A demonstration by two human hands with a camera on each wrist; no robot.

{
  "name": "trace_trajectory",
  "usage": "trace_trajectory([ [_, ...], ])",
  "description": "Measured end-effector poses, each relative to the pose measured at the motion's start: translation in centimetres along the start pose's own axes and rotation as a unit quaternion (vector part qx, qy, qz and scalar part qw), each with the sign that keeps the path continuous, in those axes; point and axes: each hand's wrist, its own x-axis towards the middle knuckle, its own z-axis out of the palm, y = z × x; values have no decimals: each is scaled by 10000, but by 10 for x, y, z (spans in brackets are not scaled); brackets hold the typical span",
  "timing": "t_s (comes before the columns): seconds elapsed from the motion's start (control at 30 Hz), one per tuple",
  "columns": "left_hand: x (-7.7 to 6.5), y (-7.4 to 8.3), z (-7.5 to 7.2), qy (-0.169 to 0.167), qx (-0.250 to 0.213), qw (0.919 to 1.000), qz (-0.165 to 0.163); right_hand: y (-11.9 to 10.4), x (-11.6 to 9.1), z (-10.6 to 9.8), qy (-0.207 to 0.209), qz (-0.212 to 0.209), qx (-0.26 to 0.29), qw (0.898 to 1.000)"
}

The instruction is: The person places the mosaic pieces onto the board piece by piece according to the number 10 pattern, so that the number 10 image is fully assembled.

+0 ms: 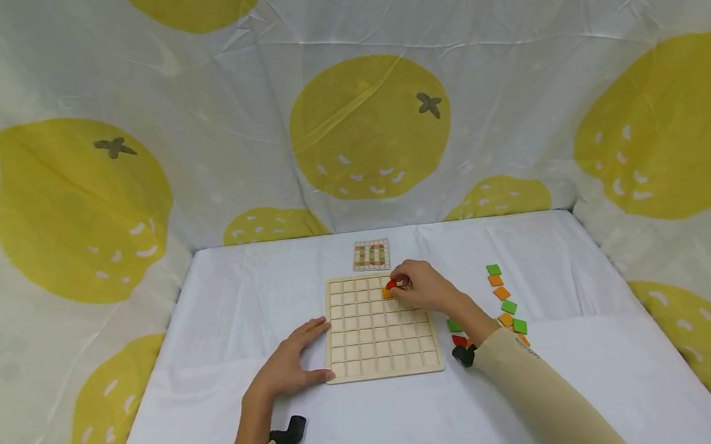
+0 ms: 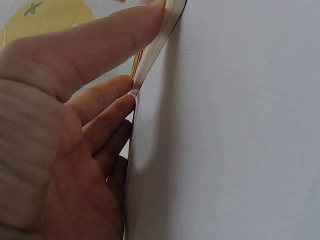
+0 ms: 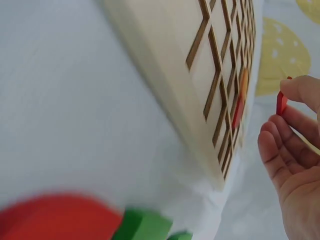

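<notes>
A wooden grid board (image 1: 381,332) lies on the white-covered table. My right hand (image 1: 424,286) is over its upper right part and pinches a small red tile (image 3: 281,104) between thumb and fingers. Just below that tile, an orange tile (image 1: 387,293) sits in the board's grid. The right wrist view also shows a red tile (image 3: 237,113) on the board, beside the orange one. At the board's left edge rests my left hand (image 1: 291,361), fingers extended and thumb near the lower left corner. In the left wrist view its fingertips touch the board's side (image 2: 160,47).
A small pattern card (image 1: 371,255) lies behind the board. To the right are scattered loose tiles, among them a green tile (image 1: 509,306), an orange tile (image 1: 502,294) and a red tile (image 1: 460,340), partly behind the right forearm. A lemon-print cloth (image 1: 229,155) hangs around the table.
</notes>
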Motion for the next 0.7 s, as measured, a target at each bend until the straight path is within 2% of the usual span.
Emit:
trace_trajectory([
  [0.13, 0, 3, 1, -48, -1, 10000, 42, -5, 9, 13, -96, -112, -300, 9994],
  [0.27, -1, 5, 1, -50, 53, 10000, -29, -11, 16, 24, -201, -159, -359, 9990],
  [0.47, -3, 6, -1, -54, 91, 9999, -62, -21, 20, 35, -342, 49, -439, 9984],
  [0.7, -3, 6, -3, -48, 81, 10000, -26, -24, 20, 37, -270, 289, -518, 9979],
])
